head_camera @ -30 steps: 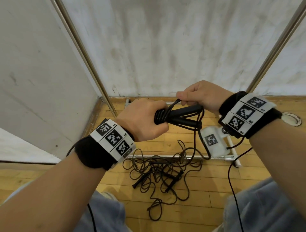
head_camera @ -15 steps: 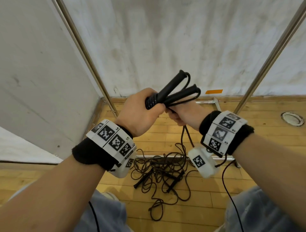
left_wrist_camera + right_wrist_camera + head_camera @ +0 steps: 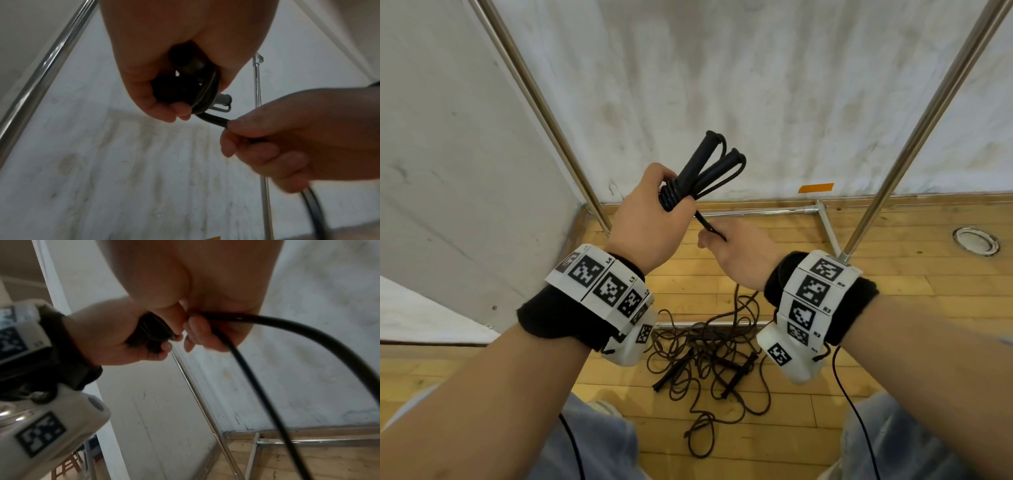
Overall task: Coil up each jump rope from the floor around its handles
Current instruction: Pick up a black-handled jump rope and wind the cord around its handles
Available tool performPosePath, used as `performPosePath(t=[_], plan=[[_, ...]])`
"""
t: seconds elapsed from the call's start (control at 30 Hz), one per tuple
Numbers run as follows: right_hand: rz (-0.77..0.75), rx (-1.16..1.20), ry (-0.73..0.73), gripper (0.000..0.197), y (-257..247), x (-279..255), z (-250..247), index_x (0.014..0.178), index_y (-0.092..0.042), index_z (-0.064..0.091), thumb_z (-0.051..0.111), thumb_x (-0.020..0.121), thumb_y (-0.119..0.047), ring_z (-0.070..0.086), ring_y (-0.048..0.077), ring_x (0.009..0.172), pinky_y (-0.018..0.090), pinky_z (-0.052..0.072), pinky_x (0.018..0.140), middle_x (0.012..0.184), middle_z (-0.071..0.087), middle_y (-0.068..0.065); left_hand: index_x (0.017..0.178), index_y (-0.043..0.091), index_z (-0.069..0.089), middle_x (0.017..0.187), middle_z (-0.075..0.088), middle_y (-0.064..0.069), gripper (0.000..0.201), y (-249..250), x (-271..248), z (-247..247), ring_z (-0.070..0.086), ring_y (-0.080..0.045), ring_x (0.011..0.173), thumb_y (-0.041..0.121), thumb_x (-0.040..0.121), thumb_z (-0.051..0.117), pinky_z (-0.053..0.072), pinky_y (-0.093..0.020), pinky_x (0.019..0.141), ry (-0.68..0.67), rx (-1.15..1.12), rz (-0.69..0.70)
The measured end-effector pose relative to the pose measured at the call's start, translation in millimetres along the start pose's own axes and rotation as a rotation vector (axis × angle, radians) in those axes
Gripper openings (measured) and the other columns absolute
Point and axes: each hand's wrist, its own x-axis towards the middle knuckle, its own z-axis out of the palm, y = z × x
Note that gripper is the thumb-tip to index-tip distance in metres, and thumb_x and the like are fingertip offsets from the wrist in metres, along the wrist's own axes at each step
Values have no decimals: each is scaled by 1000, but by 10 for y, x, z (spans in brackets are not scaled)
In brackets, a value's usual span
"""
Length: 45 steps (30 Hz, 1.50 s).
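My left hand (image 3: 650,219) grips two black jump rope handles (image 3: 709,168) held together, their tips pointing up and away, with several turns of black cord (image 3: 671,198) wound round their lower ends. In the left wrist view the wound coil (image 3: 197,91) sits in my left fist. My right hand (image 3: 736,250) pinches the doubled black cord (image 3: 710,228) just below the coil; the right wrist view shows the loose cord (image 3: 287,331) looping away from my right hand's fingers (image 3: 197,331). The rest of the cord hangs down behind my right wrist.
A tangle of other dark ropes with black handles (image 3: 709,363) lies on the wooden floor (image 3: 893,308) between my knees. Slanted metal poles (image 3: 534,99) and floor bars (image 3: 756,210) frame the spot, with white walls behind. A round metal floor fitting (image 3: 975,241) sits at the right.
The handles have swung from lying sideways to pointing up and away. My right hand has gone from above the handles to below the coil, bringing the cord round them.
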Motion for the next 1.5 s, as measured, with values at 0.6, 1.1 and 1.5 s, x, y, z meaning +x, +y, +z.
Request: performPosePath(t=[0.6,1.1,1.5], plan=[[-113,-68,-69,36,-48,-53,-148,77,-12,60,39,99,-32,44,5,50,15,33,48,58,48,-7,85,32,53,70,57,11,25,-166,-84,191,53,-8,62,57,83,52,39,-27,53,-450,731,85],[-32,299,0,36,114,117,-671,68,-12,65,57,88,-41,37,8,48,15,33,51,55,41,0,79,41,61,60,59,13,11,65,-114,-102,56,-4,58,38,68,62,37,-23,54,-444,171,291],[42,674,-94,25,74,90,-331,76,-13,54,42,98,-14,23,12,48,24,18,45,52,35,-2,90,19,68,70,68,-7,20,137,-114,-148,66,-26,63,28,73,64,54,-37,56,-244,-295,50]])
